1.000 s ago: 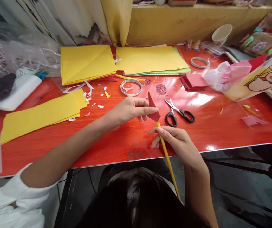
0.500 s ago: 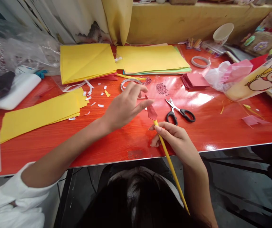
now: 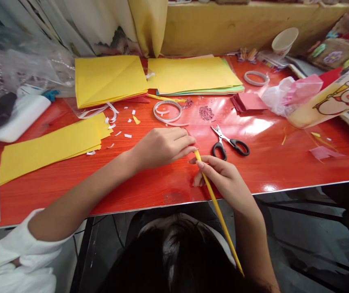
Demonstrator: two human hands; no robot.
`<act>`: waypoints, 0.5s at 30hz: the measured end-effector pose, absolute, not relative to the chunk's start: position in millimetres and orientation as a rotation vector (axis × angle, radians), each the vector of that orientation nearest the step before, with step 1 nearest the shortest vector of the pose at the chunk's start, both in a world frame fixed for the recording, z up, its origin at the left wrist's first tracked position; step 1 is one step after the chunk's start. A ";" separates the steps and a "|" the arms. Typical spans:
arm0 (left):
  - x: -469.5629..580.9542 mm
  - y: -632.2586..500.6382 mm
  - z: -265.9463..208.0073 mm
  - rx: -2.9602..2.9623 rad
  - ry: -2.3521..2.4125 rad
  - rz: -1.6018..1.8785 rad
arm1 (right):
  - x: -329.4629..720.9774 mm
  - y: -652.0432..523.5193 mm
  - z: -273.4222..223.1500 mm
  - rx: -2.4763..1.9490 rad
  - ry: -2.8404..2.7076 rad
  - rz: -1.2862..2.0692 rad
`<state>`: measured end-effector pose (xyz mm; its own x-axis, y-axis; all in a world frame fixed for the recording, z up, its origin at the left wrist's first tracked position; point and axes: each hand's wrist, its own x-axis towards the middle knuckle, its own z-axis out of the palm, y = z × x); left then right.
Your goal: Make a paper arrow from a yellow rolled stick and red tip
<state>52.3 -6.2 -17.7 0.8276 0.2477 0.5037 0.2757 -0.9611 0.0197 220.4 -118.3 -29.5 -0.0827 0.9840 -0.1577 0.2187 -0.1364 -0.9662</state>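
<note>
Between the thumb and fingers of my right hand (image 3: 223, 173) is a thin yellow paper stick (image 3: 219, 209), slanting from the table edge down toward my lap. My left hand (image 3: 168, 146) is closed at the stick's upper end, around the red paper piece fixed there. Only a sliver of that red paper shows above my left fingers. To the right of my hands lie scissors (image 3: 230, 141) with black handles, blades partly apart. A roll of tape (image 3: 167, 112) sits just beyond my left hand, with a loose strip by it.
Yellow paper stacks (image 3: 110, 81) lie at the back, and cut yellow sheets (image 3: 51, 148) at the left. Red paper squares (image 3: 249, 102), another tape roll (image 3: 256, 78), a white cup (image 3: 284, 41) and a printed cup (image 3: 333, 97) are on the right. White scraps dot the red table (image 3: 125, 185).
My left hand has come down and closed over the red paper at the stick's tip, where its fingers were apart before. My right hand keeps its hold on the stick.
</note>
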 end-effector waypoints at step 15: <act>54.2 -11.7 -19.6 -3.224 -0.638 -0.681 | 217.5 -118.7 -32.0 -1.434 -1.365 1.265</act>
